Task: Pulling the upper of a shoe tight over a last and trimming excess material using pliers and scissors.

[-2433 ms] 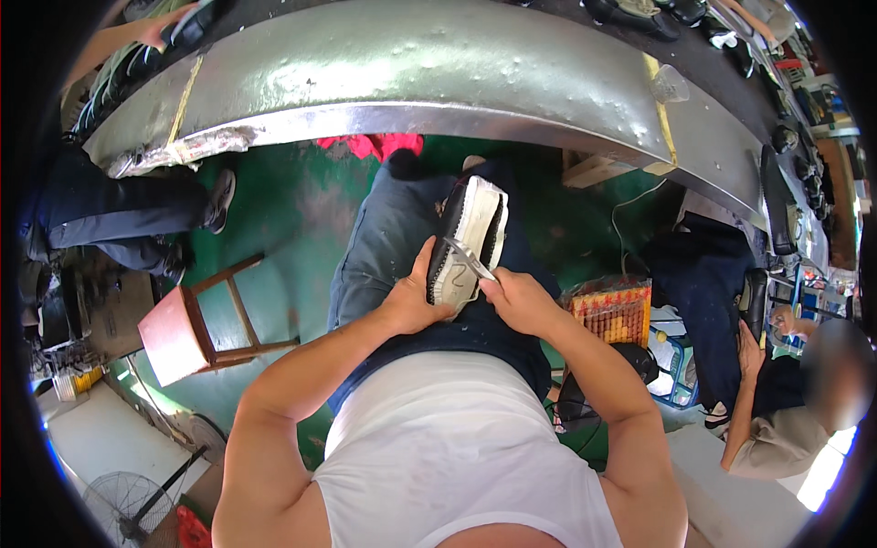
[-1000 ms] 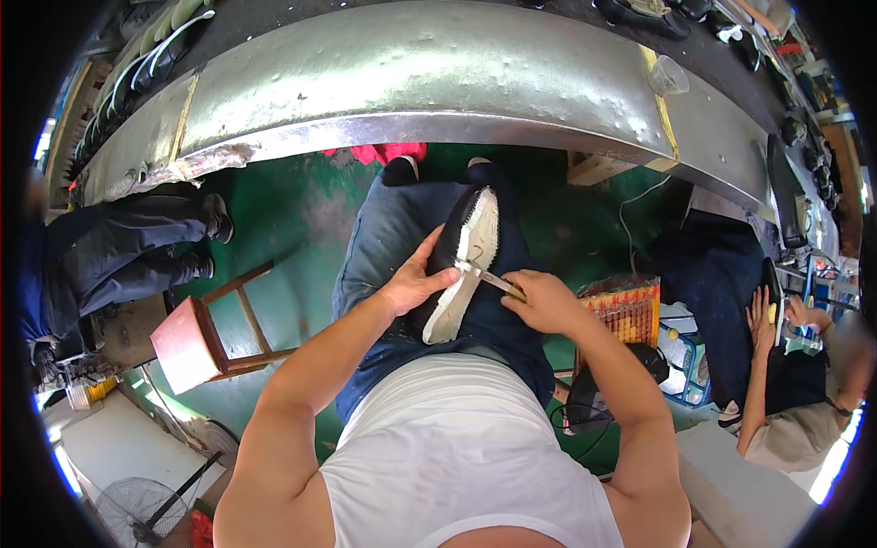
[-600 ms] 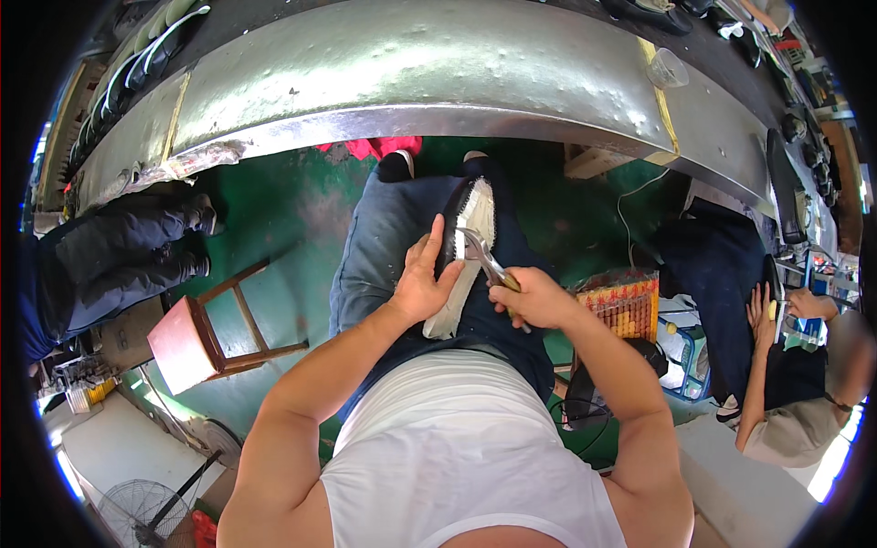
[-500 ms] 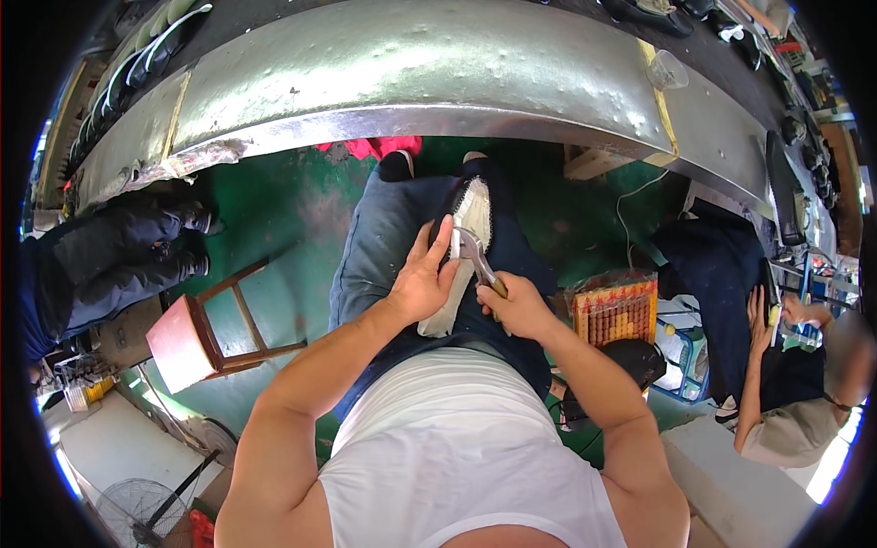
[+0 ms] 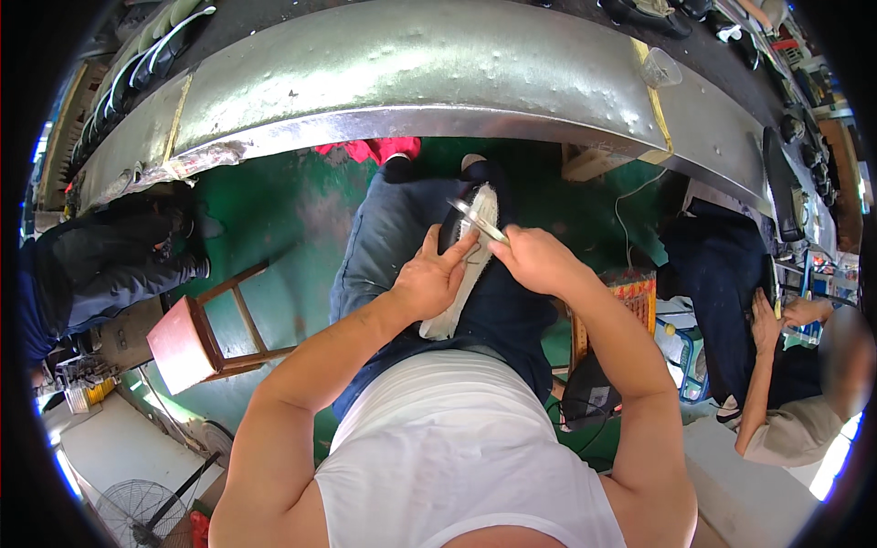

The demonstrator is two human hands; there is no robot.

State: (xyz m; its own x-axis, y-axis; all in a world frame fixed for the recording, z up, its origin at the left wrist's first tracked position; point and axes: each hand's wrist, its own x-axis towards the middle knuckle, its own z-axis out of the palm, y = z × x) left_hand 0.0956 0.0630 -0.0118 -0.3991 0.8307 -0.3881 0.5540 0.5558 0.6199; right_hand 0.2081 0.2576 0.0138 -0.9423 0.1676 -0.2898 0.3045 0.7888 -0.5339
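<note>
Across my thighs lies a shoe (image 5: pixel 469 283), its pale, rough underside facing up and its dark upper showing along the left edge. My left hand (image 5: pixel 433 274) grips the shoe's left side, with the thumb and a finger near the pliers; the other fingers are partly hidden. In my right hand (image 5: pixel 539 258) are metal pliers (image 5: pixel 481 222). Their head lies across the shoe's far part and points left, over its edge. Whether the jaws hold the shoe's edge is too small to tell.
A dented metal bench (image 5: pixel 411 78) curves across ahead, with a clear cup (image 5: pixel 661 68) on it. To the left is a wooden stool (image 5: pixel 187 342). A beaded seat mat (image 5: pixel 630 306) is at the right. Another person (image 5: pixel 786 402) works at far right; another's dark-trousered legs (image 5: pixel 110 247) are at left.
My right hand has risen toward the shoe's far end and turned the pliers so they lie flatter, pointing left. My left hand has slid slightly nearer the pliers, its fingers more bent.
</note>
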